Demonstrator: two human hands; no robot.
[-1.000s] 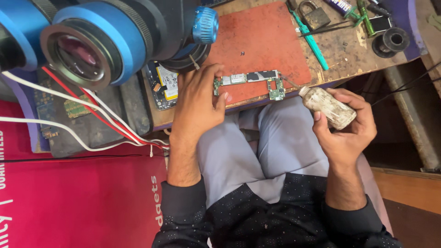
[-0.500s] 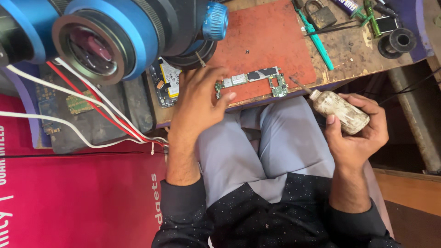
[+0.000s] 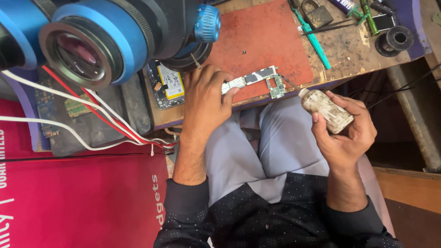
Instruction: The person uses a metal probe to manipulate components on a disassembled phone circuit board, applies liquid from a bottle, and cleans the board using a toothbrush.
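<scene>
Your left hand (image 3: pixel 204 98) sits just left of the frame's centre, its fingers (image 3: pixel 229 94) pinning the left end of the circuit board (image 3: pixel 255 79) flat on the red mat (image 3: pixel 262 36). Your right hand (image 3: pixel 342 128), right of centre and over your lap, has its fingers closed around a grimy little bottle (image 3: pixel 326 110) — held off the surface, tilted, its thin nozzle aimed up-left at the board's right end but not quite touching it. So the board is set and steadied and the bottle is in hand; whether anything has been put on the board you cannot tell. The microscope (image 3: pixel 105 36) fills the upper left; the tweezers (image 3: pixel 328 26) and padlock (image 3: pixel 317 14) lie unused at the top.
</scene>
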